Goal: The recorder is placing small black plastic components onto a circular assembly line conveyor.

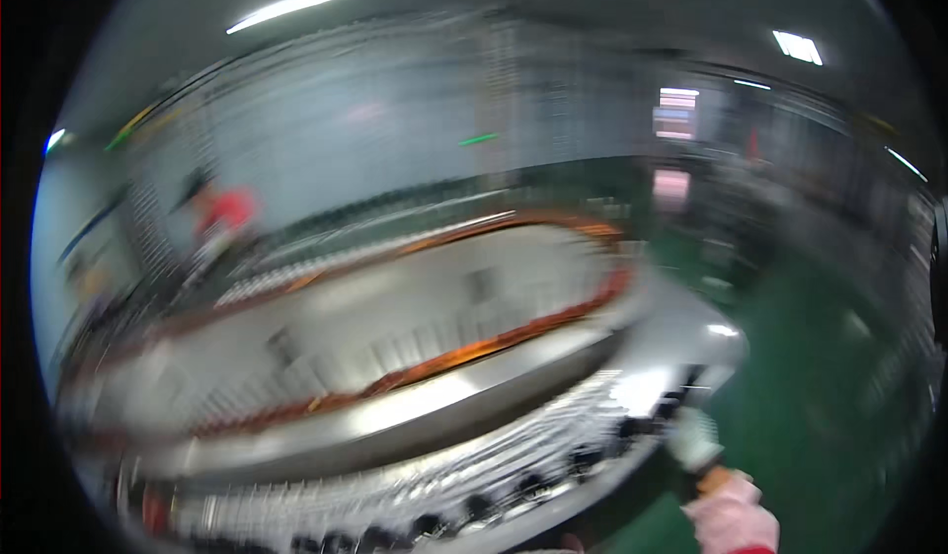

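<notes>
The whole picture is smeared by motion. At the lower right, my right hand [696, 439] in a pale glove reaches from a pink sleeve [733, 519] to the right end of a silvery rack [415, 490]. Thin shiny strips, perhaps rods, lie close together along this rack, and several dark knobs or ends [533, 485] line its near edge. A dark end [681, 388] is just beyond my glove; blur hides whether my fingers hold it. My left hand does not show.
Behind the rack stands a long oval metal table [434, 404], rimmed by an orange-brown band [474, 349]. A person in a red top [229, 210] stands at the far left. Green floor [810, 396] runs along the right, with blurred grey equipment [736, 213] farther back.
</notes>
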A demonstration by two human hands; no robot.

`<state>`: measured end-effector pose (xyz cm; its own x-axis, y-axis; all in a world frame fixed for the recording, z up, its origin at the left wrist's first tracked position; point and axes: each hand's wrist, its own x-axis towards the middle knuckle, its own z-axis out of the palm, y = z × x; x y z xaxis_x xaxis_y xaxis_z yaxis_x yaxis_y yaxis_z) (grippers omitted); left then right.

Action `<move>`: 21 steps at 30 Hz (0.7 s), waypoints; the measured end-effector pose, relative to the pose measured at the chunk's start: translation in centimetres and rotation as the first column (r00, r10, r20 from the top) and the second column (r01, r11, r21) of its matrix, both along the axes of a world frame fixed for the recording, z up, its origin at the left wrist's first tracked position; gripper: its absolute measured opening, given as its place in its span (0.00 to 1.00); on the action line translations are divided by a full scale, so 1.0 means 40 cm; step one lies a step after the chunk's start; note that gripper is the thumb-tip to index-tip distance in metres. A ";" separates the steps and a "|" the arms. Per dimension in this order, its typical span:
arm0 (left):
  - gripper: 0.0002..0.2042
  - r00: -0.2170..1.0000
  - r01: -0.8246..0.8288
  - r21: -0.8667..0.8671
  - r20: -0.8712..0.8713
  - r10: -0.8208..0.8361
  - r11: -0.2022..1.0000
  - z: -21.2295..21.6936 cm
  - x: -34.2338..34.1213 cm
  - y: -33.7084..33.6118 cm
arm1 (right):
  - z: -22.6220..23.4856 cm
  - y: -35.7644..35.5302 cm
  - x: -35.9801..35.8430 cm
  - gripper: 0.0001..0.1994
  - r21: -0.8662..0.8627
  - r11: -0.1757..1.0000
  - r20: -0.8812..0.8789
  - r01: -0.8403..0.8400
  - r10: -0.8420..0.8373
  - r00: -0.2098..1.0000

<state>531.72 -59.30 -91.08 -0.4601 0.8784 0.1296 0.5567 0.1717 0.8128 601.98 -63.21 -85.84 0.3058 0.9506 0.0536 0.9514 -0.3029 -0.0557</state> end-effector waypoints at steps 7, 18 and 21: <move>0.14 0.832 0.025 0.384 0.505 -0.232 0.923 0.542 0.661 0.276 | -0.257 0.070 0.156 0.15 0.057 0.993 -0.159 0.104 -0.094 0.983; 0.24 -0.038 0.365 0.754 0.597 -0.801 0.545 0.750 1.102 0.183 | -0.124 -0.368 -0.249 0.23 0.094 0.783 -0.892 0.615 -0.208 0.401; 0.24 -0.458 0.599 0.796 0.431 -0.777 0.088 0.621 1.194 0.258 | -0.044 -0.423 -0.282 0.23 0.193 0.669 -0.846 0.718 -0.258 0.467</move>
<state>579.47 -48.99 -66.23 0.6516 0.5159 0.5561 -0.6862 0.0884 0.7220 590.71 -80.14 -87.58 0.8530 0.5196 -0.0484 0.1985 -0.4089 -0.8907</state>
